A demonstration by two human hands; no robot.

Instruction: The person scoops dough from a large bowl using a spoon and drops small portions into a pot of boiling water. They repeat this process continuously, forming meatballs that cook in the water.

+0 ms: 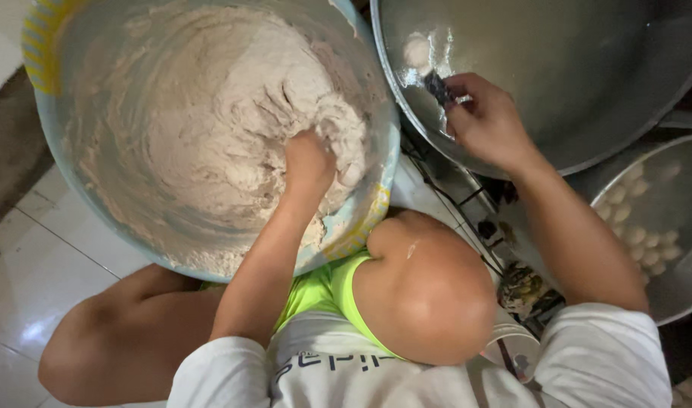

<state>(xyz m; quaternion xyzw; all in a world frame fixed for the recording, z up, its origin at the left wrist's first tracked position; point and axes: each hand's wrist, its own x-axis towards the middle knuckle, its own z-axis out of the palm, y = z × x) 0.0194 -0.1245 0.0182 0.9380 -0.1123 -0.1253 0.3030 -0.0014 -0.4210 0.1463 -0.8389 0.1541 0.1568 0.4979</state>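
The big plastic basin (51,113), pale blue with a yellow-striped rim, fills the upper left and serves as the landmark here. It holds a heavy mass of pale greyish dough (225,113), smeared up the walls and heaped thickest toward the basin's right side. The basin rests tilted over the person's bare knees, above a white tiled floor (28,257).

Just right of the basin, nearly touching its rim, sits a wide metal wok (572,83) with a shiny, wet-looking inside. One small dough ball (417,51) lies in the wok near the edge closest to the basin. Farther right of the basin and lower, partly under the wok, a second metal pan (663,219) holds many small pale balls.

The left hand (309,160) is sunk into the dough at the basin's right side, its grip closed into the mass, fingertips buried so that their exact hold cannot be told. The right hand (486,121) reaches over the wok's rim, right of the basin, its grip pinching a small dark tool (439,88) between thumb and fingers, close beside the single ball.
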